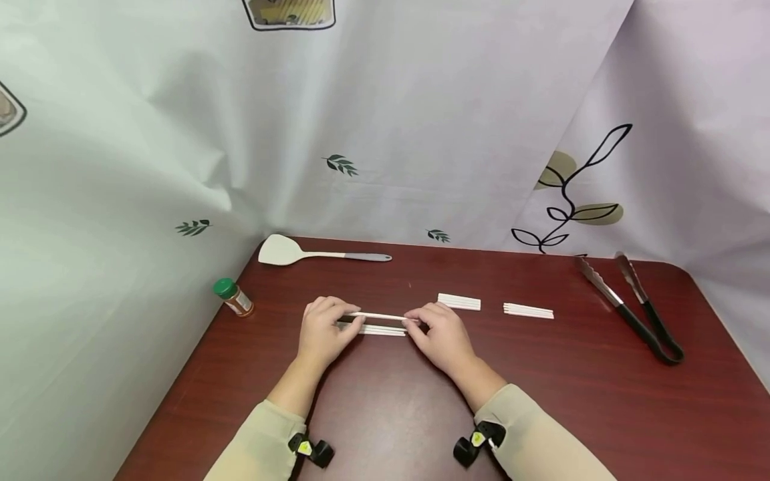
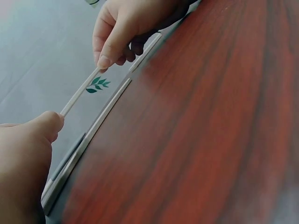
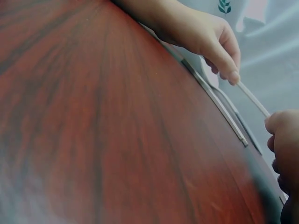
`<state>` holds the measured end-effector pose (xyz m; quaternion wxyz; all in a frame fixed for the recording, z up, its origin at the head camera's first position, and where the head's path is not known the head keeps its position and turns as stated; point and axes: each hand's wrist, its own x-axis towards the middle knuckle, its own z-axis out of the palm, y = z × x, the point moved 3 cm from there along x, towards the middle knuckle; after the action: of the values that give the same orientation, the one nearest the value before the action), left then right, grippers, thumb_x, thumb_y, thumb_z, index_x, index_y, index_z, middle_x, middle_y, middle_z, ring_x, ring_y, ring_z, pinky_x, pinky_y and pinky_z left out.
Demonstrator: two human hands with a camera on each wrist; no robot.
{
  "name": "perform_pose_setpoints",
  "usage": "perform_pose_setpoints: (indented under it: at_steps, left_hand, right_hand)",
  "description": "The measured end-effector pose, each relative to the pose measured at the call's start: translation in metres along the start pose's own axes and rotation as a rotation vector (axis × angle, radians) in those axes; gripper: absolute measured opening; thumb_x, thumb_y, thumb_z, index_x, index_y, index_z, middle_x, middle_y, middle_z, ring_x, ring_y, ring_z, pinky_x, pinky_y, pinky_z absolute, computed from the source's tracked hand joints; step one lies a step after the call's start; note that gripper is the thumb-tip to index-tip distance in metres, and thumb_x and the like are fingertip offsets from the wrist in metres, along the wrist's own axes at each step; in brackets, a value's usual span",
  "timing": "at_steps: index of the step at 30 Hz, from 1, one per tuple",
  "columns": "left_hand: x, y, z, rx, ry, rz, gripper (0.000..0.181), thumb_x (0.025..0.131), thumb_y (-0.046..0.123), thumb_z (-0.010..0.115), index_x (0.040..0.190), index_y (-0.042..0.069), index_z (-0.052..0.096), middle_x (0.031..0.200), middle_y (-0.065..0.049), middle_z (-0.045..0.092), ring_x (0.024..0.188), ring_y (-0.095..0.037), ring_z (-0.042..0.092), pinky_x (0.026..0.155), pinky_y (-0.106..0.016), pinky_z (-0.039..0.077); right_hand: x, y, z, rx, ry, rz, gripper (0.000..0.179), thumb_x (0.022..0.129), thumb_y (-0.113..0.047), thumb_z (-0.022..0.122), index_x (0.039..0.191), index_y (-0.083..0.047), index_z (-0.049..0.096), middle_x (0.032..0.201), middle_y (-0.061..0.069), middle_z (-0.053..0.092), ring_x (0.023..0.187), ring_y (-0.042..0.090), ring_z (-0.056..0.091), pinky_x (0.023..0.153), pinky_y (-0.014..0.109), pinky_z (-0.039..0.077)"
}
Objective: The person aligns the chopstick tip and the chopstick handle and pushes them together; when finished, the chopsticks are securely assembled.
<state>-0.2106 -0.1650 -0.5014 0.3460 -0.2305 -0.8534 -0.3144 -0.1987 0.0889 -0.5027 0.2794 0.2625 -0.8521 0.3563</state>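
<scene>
Both forearms, in pale sleeves (image 1: 259, 441), reach forward over the tabletop (image 1: 391, 414) and slant toward each other, with the left hand (image 1: 323, 331) and right hand (image 1: 445, 337) facing across a short gap, knuckles away from the body and thumbs on the near side. The fingers of each hand are bent and pinch one end of a single white stick (image 1: 379, 316) against the thumb. The stick is held just above the tabletop, its long axis running from left to right across the person's front; seen from the head, its left end lies slightly farther off than its right. Just nearer the body, a group of white sticks (image 1: 382, 331) lies on the tabletop, roughly parallel to it. Beyond the right hand is a second row of sticks (image 1: 459, 302), and farther right a third bundle (image 1: 528, 311). A spatula (image 1: 319, 254) lies along the far edge, a green-capped jar (image 1: 234, 298) stands or lies at the left, which cannot be told, and spread tongs (image 1: 637, 327) lie at the right.
</scene>
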Motion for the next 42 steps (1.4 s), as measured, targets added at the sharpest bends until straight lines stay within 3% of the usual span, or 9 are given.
perform_pose_setpoints:
  at_steps: [4,11,19,29,42]
  left_hand:
    - [0.002,0.002,0.006,-0.006,0.010,0.004,0.012,0.078,0.019,0.089,0.087,0.014,0.084,0.085,0.002,0.073,0.080,-0.026,0.065,0.071,-0.047,0.045]
    - [0.007,0.008,0.016,0.005,-0.003,0.019,0.013,0.079,0.021,0.091,0.089,0.015,0.085,0.084,0.003,0.073,0.081,-0.025,0.066,0.073,-0.047,0.047]
    - [0.011,0.016,0.028,0.023,-0.023,0.012,0.013,0.080,0.023,0.091,0.089,0.016,0.085,0.085,0.005,0.073,0.081,-0.022,0.065,0.077,-0.048,0.047]
    - [0.016,0.028,0.044,0.019,-0.059,0.026,0.013,0.080,0.025,0.090,0.088,0.016,0.084,0.085,0.005,0.073,0.080,-0.020,0.064,0.080,-0.047,0.047]
    - [0.024,0.046,0.065,0.015,-0.108,0.047,0.010,0.083,0.025,0.089,0.089,0.019,0.083,0.086,0.006,0.072,0.082,-0.020,0.064,0.081,-0.044,0.047]
  right_hand:
    - [0.000,0.004,-0.003,-0.007,-0.019,0.020,0.002,0.093,-0.015,0.083,0.093,-0.013,0.083,0.085,-0.006,0.074,0.080,0.017,0.067,0.086,0.042,0.056]
    - [-0.003,0.009,-0.013,-0.018,-0.017,0.038,0.006,0.095,-0.018,0.081,0.095,-0.013,0.083,0.089,-0.005,0.075,0.085,0.018,0.066,0.078,0.038,0.056]
    - [-0.005,0.015,-0.025,-0.032,-0.029,0.074,0.004,0.094,-0.017,0.082,0.097,-0.014,0.083,0.090,-0.005,0.074,0.089,0.019,0.068,0.081,0.040,0.057]
    - [-0.014,0.026,-0.039,-0.058,0.016,0.072,0.009,0.088,-0.012,0.088,0.095,-0.015,0.083,0.092,-0.006,0.076,0.094,0.020,0.071,0.086,0.041,0.058]
    - [-0.027,0.042,-0.059,-0.087,0.053,0.077,0.011,0.086,-0.012,0.090,0.094,-0.013,0.082,0.090,-0.005,0.076,0.085,0.017,0.068,0.078,0.037,0.055]
